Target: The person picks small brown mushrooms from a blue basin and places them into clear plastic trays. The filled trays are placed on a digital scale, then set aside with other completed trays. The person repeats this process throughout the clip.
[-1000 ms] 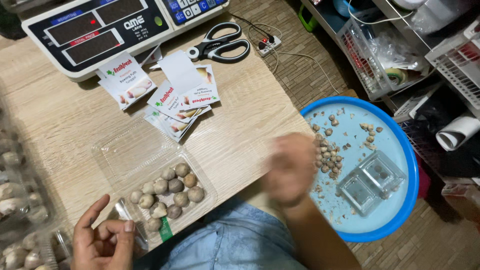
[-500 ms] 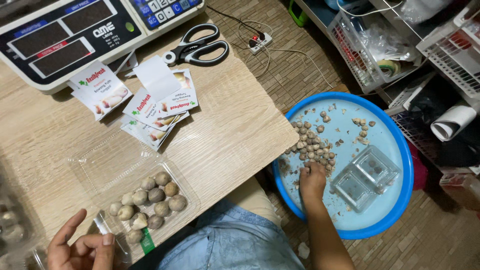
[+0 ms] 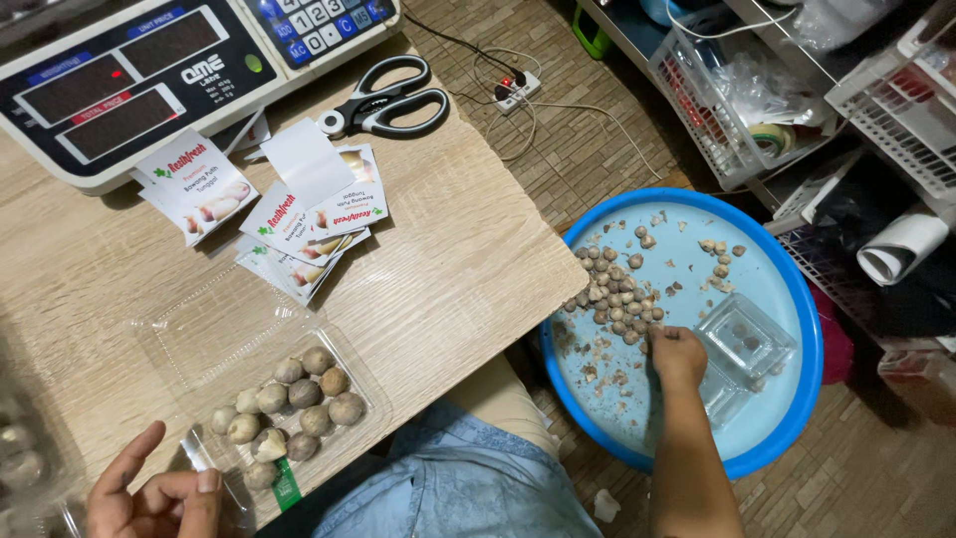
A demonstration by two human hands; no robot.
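A clear plastic clamshell box (image 3: 179, 334) lies open on the wooden table (image 3: 448, 269), its near half holding several small round brownish bulbs (image 3: 299, 399). My left hand (image 3: 149, 493) rests at the box's near-left corner, fingers loosely apart, thumb by the rim. My right hand (image 3: 677, 354) reaches down into a round blue tray (image 3: 787, 299) on the floor. Its curled fingers touch the edge of a pile of loose bulbs (image 3: 612, 289), and its palm side is hidden. An empty clear clamshell box (image 3: 742, 344) lies in the tray just right of that hand.
A digital scale (image 3: 149, 70) stands at the table's far edge, black-handled scissors (image 3: 388, 100) beside it. Several printed label cards (image 3: 289, 214) lie fanned out mid-table. More packed clear boxes (image 3: 25, 448) sit at the left edge. Wire baskets and shelves (image 3: 757, 90) stand at the right.
My right hand has gone from above the table's edge down into the blue tray, to the bulb pile. My left hand has stayed by the box.
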